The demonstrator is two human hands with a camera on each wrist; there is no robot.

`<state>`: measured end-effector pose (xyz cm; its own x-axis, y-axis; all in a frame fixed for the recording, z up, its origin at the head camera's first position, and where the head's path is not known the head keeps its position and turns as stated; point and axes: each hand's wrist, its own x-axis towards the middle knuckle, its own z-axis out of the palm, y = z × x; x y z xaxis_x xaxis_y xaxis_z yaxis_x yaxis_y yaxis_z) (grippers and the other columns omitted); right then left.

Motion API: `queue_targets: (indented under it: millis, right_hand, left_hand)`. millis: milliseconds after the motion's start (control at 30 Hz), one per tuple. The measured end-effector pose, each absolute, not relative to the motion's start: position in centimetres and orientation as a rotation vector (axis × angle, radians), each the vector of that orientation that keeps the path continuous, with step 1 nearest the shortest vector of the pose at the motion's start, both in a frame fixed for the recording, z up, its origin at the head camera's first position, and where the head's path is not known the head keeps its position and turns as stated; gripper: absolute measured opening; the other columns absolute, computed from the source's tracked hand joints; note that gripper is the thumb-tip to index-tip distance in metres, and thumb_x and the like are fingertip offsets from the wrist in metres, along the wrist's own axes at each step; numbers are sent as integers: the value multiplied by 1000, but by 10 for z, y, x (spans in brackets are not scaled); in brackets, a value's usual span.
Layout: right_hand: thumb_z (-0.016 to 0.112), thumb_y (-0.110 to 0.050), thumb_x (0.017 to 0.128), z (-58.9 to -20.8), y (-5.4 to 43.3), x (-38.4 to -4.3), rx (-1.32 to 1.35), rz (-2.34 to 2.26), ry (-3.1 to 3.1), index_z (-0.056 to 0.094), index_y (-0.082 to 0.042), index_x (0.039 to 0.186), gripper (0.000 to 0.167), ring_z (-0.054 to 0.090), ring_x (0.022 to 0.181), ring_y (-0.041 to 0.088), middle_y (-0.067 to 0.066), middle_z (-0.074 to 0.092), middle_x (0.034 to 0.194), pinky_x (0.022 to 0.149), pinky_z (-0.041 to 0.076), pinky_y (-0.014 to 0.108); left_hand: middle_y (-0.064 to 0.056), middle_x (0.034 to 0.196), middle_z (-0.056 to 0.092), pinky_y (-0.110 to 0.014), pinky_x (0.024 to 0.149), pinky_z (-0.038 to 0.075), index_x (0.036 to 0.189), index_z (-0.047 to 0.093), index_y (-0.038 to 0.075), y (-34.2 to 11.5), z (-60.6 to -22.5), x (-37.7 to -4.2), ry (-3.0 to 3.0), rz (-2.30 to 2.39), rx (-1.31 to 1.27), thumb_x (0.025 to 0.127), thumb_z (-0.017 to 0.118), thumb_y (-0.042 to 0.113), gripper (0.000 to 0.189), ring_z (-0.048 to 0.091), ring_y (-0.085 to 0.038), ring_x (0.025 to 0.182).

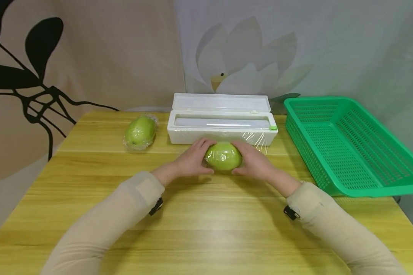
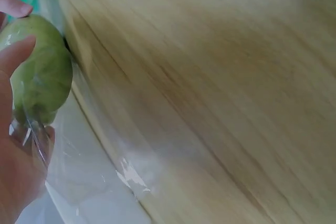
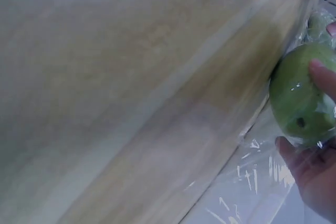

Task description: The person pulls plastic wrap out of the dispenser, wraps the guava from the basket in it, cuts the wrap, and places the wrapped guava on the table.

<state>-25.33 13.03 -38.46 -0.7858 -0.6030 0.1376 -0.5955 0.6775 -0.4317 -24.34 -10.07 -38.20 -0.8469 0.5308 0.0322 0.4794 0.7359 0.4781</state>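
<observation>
A green mango (image 1: 223, 156) lies on the table, just in front of the white cling film box. Clear cling film (image 3: 254, 177) stretches from the box to the mango and covers part of its surface. My left hand (image 1: 192, 158) grips the mango's left side, thumb near me and fingers at the far side. On the opposite side my right hand (image 1: 256, 162) holds it the same way. Both wrist views show the mango between thumb and fingers, with crinkled film at the fingers. The cling film box (image 1: 220, 135) has its lid raised, and the roll (image 1: 221, 123) shows inside.
Another green mango (image 1: 141, 131), wrapped in film, rests at the back left of the wooden table (image 1: 206, 236). A green plastic basket (image 1: 316, 172) stands on the right. Behind the table hangs a patterned cloth (image 1: 124, 49).
</observation>
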Motion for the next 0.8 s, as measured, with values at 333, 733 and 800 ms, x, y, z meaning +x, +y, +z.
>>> queue_targets:
  millis: [333, 733, 800]
  right_hand:
    - [83, -24, 68, -386, 132, -260, -936, -782, 2846, 40, 0, 136, 84, 40, 126, 34, 19, 42, 135, 108, 36, 49]
    - [85, -21, 65, -384, 134, -266, -908, -866, 2795, 43, 1, 135, 84, 48, 119, 32, 16, 47, 128, 105, 40, 49]
    - [84, -21, 65, -383, 135, -267, -882, -889, 2778, 43, 1, 135, 84, 48, 120, 34, 17, 47, 130, 104, 40, 50]
  left_hand:
    - [-11, 137, 39, -40, 113, 31, 140, 33, 5, -97, -384, -252, 2849, 740, 774, 78, 76, 27, 78, 37, -26, 129]
    - [-12, 136, 39, -42, 114, 27, 138, 39, 6, -93, -379, -252, 2903, 702, 729, 76, 77, 31, 77, 35, -27, 128]
    - [-13, 134, 39, -42, 112, 31, 138, 38, 6, -92, -378, -253, 2873, 741, 712, 77, 76, 30, 77, 38, -27, 127]
